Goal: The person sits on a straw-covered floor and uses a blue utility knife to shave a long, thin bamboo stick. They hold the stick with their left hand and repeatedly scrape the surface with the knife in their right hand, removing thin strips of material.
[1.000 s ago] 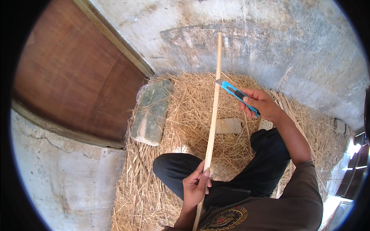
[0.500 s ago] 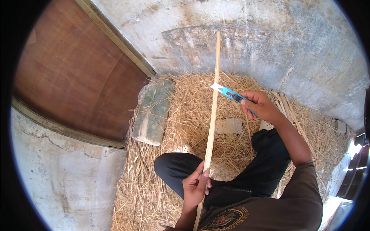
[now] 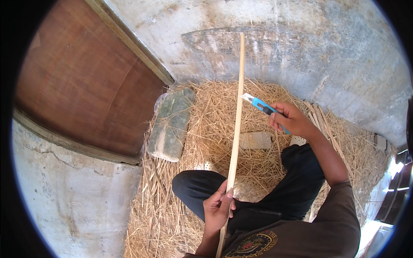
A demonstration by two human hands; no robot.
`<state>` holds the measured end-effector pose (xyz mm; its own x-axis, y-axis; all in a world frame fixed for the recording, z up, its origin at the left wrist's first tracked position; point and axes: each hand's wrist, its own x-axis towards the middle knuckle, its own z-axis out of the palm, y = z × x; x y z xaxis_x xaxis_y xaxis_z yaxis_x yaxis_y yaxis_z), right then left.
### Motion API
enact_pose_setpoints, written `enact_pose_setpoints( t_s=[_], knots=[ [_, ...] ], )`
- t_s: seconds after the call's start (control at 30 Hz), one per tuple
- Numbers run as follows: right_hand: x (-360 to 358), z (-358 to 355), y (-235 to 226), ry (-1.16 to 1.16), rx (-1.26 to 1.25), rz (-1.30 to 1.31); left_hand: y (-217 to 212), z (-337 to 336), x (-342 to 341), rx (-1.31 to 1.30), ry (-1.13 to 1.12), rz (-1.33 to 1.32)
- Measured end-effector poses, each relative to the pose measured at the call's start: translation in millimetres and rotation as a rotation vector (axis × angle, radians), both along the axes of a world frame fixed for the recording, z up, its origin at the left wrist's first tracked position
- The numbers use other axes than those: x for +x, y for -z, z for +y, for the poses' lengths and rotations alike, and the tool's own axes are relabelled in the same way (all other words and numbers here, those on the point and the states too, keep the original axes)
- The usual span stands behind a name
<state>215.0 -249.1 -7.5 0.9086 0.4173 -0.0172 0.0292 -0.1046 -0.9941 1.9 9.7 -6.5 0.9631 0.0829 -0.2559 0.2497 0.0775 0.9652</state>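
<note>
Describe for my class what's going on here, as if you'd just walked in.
A person sits with bent legs over loose straw. Their left hand grips a long pale strip toward its lower part; its far end points at the wall. The right hand holds a blue cutter, blade out, at the strip's right edge; whether it touches is hard to tell. A greenish slab lies to the left.

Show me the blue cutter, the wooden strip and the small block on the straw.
Blue cutter (image 3: pixel 261 105), head view: front part of its handle.
Wooden strip (image 3: pixel 237 133), head view: roughly midway along its visible length.
Small block (image 3: pixel 255 140), head view: middle of its visible face.
</note>
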Motion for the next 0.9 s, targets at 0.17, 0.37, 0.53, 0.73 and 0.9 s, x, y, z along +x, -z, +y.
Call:
enact_pose_setpoints(
  t_s=[0.17, 0.37, 0.53, 0.73, 0.9],
  knots=[
    [-10, 6, 8, -0.092, -0.286, -0.3, 1, 2, 0, -0.034, 0.017, 0.001],
    [-32, 42, 0, -0.03, -0.553, -0.72, 3, 2, 0, -0.217, 0.05, 0.013],
    [-33, 47, 8, 0.024, -0.641, -0.806, -2, -1, -1, -0.222, 0.063, 0.011],
    [-25, 41, 12, 0.016, -0.638, -0.912, -9, -6, -6, -0.136, 0.08, 0.027],
    [-6, 32, 21, 0.182, -0.63, -0.821, -12, -9, -12, -0.071, 0.079, 0.059]
  ],
)
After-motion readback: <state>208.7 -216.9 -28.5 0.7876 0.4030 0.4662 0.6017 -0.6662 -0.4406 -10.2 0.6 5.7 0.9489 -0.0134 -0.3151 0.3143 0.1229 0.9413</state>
